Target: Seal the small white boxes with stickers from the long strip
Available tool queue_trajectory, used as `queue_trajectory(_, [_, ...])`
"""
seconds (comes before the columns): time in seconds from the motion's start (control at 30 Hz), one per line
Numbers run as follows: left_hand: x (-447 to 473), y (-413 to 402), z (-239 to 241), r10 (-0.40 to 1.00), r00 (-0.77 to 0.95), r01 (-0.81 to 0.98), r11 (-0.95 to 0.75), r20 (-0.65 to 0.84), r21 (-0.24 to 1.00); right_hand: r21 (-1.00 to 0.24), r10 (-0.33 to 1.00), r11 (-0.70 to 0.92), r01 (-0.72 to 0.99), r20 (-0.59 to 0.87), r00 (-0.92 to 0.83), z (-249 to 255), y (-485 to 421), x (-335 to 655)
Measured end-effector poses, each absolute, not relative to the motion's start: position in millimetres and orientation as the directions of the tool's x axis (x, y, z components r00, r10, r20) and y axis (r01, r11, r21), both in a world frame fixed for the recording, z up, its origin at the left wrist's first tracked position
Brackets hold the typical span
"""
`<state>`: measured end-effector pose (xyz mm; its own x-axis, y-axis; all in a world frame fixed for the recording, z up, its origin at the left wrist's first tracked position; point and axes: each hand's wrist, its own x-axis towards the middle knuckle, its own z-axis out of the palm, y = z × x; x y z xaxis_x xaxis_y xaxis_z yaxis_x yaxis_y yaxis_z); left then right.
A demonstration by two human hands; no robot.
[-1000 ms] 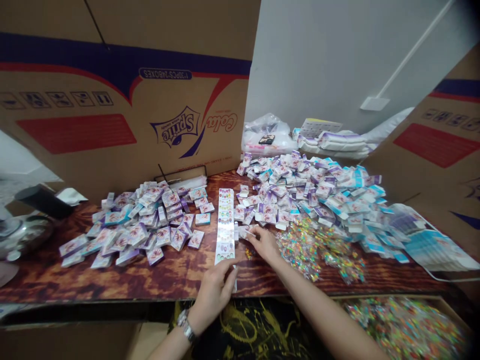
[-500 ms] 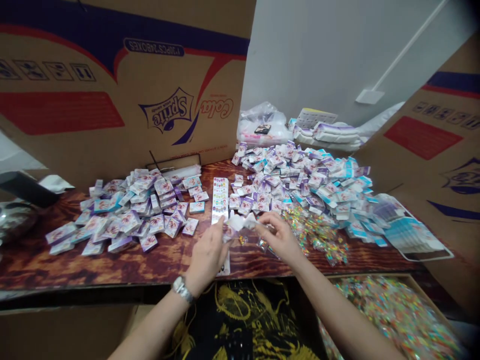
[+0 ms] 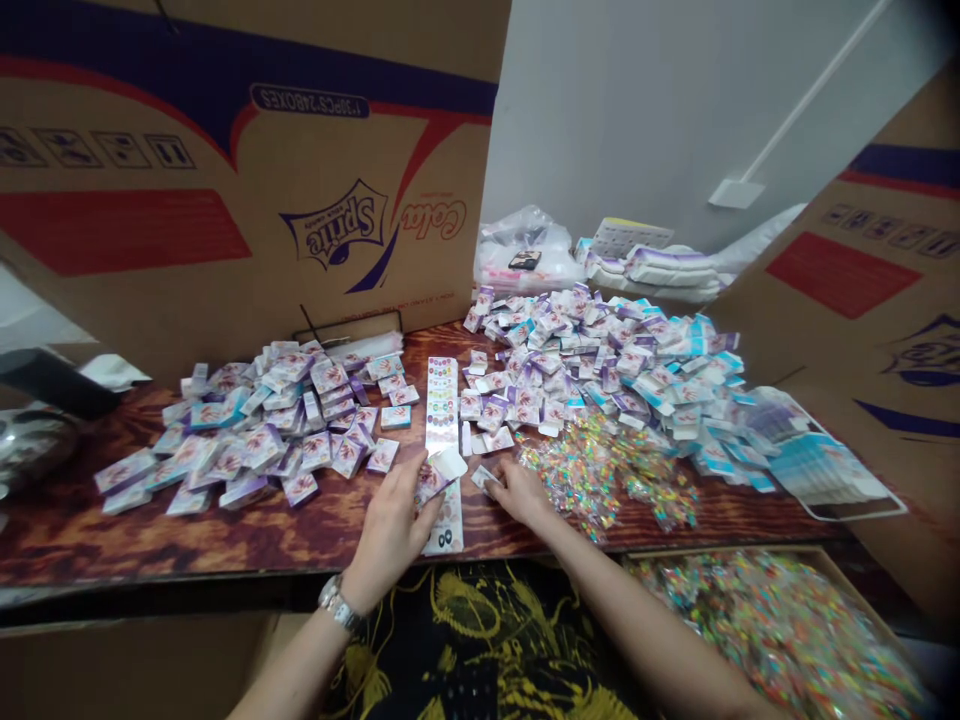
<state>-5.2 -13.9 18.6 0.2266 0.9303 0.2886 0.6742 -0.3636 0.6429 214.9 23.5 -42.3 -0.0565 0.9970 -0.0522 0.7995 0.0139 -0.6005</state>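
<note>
My left hand (image 3: 397, 510) is closed around a small white and purple box (image 3: 433, 480), whose white end flap stands up and out to the right. Just right of it, my right hand (image 3: 517, 492) pinches a small clear packet (image 3: 484, 479) between thumb and fingers; what it contains is too small to make out. A long sheet of colourful round stickers (image 3: 442, 400) lies under the held box and is partly covered by it. Close by my right hand spreads a heap of small clear packets with multicoloured bits (image 3: 592, 470).
Small boxes form a pile on the left (image 3: 262, 430) and a larger heap at back right (image 3: 592, 350). Flat box blanks (image 3: 817, 465) lie at the right. Large cartons (image 3: 225, 230) stand behind and right. Below the table edge, an open carton holds colourful packets (image 3: 780, 630).
My hands have moved apart, my right hand shifting left and slightly down to a clear packet. The box in my left hand has moved left and down, and its flap shows clearly.
</note>
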Motion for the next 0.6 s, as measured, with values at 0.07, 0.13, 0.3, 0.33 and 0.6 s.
queue_trajectory(0.07, [-9.2, -15.1, 15.4, 0.927, 0.218, 0.687, -0.368, 0.306, 0.626, -0.595, 0.994, 0.08, 0.8, -0.016, -0.112, -30.0, 18.5, 214.9])
queue_trajectory(0.13, [-13.7, -17.1, 12.2, 0.925, 0.212, 0.691, -0.369, 0.315, 0.621, -0.603, 0.986, 0.157, 0.782, 0.048, -0.161, -12.4, 11.3, 215.2])
queue_trajectory(0.3, [-12.9, -22.5, 8.9, 0.933, 0.261, 0.633, -0.359, 0.248, 0.686, -0.427, 0.778, 0.603, 0.674, 0.5, -0.38, 36.3, -1.6, 212.4])
queue_trajectory(0.33, [-10.7, -23.3, 9.6, 0.934, 0.272, 0.622, -0.354, 0.231, 0.699, -0.312, 0.7, 0.68, 0.663, 0.546, -0.46, 43.0, -1.8, 211.4])
queue_trajectory(0.6, [-5.3, -25.6, 23.3, 0.932, 0.345, 0.537, -0.295, 0.113, 0.79, 0.319, 0.241, 0.87, 0.375, 0.388, -0.889, 60.2, 9.4, 214.0])
